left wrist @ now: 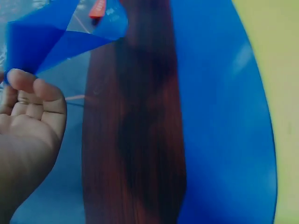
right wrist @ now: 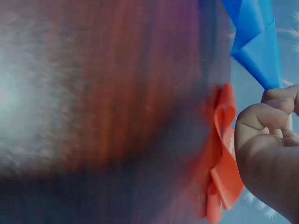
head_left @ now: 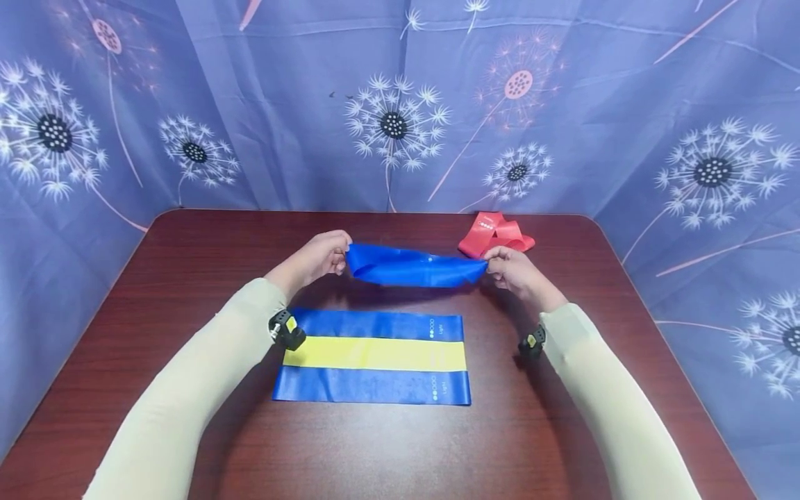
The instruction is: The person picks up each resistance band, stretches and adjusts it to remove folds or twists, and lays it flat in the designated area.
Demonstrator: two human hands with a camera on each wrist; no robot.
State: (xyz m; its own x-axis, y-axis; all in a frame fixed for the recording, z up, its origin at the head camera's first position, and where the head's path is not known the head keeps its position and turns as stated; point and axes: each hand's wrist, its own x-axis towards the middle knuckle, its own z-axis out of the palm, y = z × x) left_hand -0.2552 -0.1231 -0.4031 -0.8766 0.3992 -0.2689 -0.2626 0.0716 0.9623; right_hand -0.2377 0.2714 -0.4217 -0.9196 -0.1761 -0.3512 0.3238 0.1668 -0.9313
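Observation:
A blue resistance band (head_left: pixel 415 267) is stretched between both hands above the far part of the table. My left hand (head_left: pixel 325 255) pinches its left end, and my right hand (head_left: pixel 515 271) pinches its right end. In the left wrist view the band (left wrist: pixel 35 44) hangs folded over itself from the fingertips. The right wrist view shows its other end (right wrist: pixel 259 51) gathered to a point at the fingers. Nearer on the table a yellow band (head_left: pixel 375 353) lies flat, with blue along its far and near sides; the blue parts carry white "Light" print.
A crumpled red resistance band (head_left: pixel 481 236) lies at the back right of the dark wooden table (head_left: pixel 400 451), close behind my right hand. A blue curtain (head_left: pixel 281 139) with dandelion prints hangs around the back and sides of the table.

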